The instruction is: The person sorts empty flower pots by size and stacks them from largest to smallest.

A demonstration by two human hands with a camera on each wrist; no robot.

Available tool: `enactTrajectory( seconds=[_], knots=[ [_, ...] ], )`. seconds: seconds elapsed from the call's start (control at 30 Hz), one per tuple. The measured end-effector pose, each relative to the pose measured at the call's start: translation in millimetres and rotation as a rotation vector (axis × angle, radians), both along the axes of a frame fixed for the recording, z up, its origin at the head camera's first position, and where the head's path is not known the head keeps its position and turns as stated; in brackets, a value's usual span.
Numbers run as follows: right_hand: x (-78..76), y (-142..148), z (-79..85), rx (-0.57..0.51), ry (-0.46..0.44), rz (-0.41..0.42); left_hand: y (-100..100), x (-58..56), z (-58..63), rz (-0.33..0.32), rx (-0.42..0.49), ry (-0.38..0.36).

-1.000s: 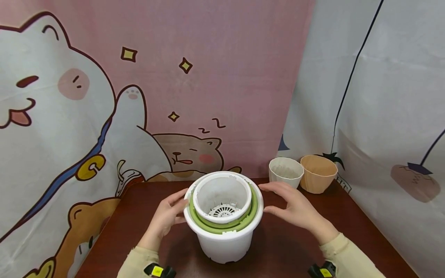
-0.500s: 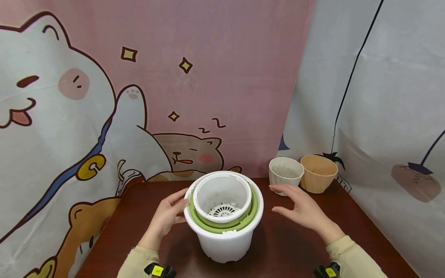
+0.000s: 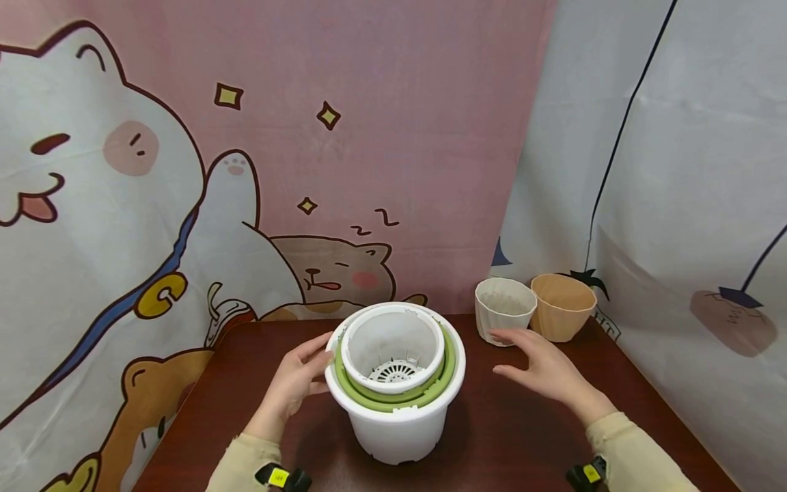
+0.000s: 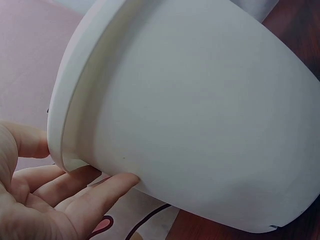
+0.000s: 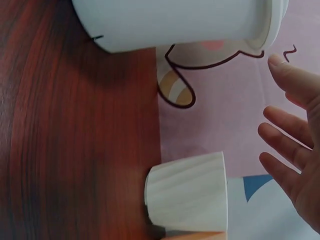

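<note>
A stack of nested flowerpots stands upright in the middle of the head view. The outer one is a large white flowerpot [image 3: 399,430]; inside it show green rims [image 3: 424,400] and a smaller white pot [image 3: 393,335] with a slotted bottom. My left hand [image 3: 297,376] holds the outer pot's rim at its left side. In the left wrist view the thumb lies at the rim [image 4: 57,125] and the fingers reach beneath it along the wall. To the right of the stack, my right hand [image 3: 550,369] hovers apart with fingers spread and holds nothing.
Behind the right hand, a white ribbed pot [image 3: 492,324] stands beside a peach-coloured pot [image 3: 559,324] at the back right of the dark red-brown table [image 3: 504,444]. A cloth backdrop [image 3: 399,137] with cartoon animals hangs behind the table and along its sides.
My right hand has moved from beside the stack's rim further right, widening the gap. The left hand and the nested pots have stayed in place.
</note>
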State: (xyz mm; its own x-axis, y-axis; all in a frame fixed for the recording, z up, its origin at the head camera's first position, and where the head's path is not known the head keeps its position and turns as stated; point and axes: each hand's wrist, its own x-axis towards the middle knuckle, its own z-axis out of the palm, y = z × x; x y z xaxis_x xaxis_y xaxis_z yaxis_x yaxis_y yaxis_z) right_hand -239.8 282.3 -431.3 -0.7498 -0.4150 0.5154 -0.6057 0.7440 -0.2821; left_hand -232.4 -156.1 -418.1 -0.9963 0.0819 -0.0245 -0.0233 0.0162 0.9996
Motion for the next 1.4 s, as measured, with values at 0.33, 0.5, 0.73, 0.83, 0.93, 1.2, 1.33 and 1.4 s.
enactTrajectory(
  seconds=[0.33, 0.5, 0.73, 0.83, 0.93, 1.2, 1.33, 1.4],
  knots=[
    [-20.2, 17.1, -2.8, 0.028, -0.103, -0.054, -0.5, -1.4, -0.8, 0.003, -0.012, -0.008],
    [-33.3, 24.4, -1.2, 0.040, -0.123, -0.050, -0.6, -2.2, -1.8, 0.000, -0.010, -0.009],
    [-52.9, 29.4, 1.9, 0.077, -0.145, -0.061, -0.2, -0.8, 0.0, 0.003, -0.003, -0.002],
    [-60.9, 28.3, 3.0, 0.095, -0.144, -0.085, -0.1, -0.7, 0.4, 0.004, -0.001, -0.004],
    [-68.4, 27.2, 2.8, 0.115, -0.139, -0.107, 0.2, -0.7, 0.4, 0.005, -0.002, -0.005],
    [-83.2, 24.8, -0.1, 0.154, -0.114, -0.144, -0.3, 0.3, 0.9, 0.003, -0.003, -0.003],
    [-87.7, 25.7, -2.8, 0.163, -0.115, -0.159, -0.5, 0.3, -0.3, 0.008, -0.008, -0.003],
    [-89.4, 26.5, -4.6, 0.163, -0.111, -0.168, -0.5, 0.6, -0.7, 0.009, -0.011, -0.001]
  ],
)
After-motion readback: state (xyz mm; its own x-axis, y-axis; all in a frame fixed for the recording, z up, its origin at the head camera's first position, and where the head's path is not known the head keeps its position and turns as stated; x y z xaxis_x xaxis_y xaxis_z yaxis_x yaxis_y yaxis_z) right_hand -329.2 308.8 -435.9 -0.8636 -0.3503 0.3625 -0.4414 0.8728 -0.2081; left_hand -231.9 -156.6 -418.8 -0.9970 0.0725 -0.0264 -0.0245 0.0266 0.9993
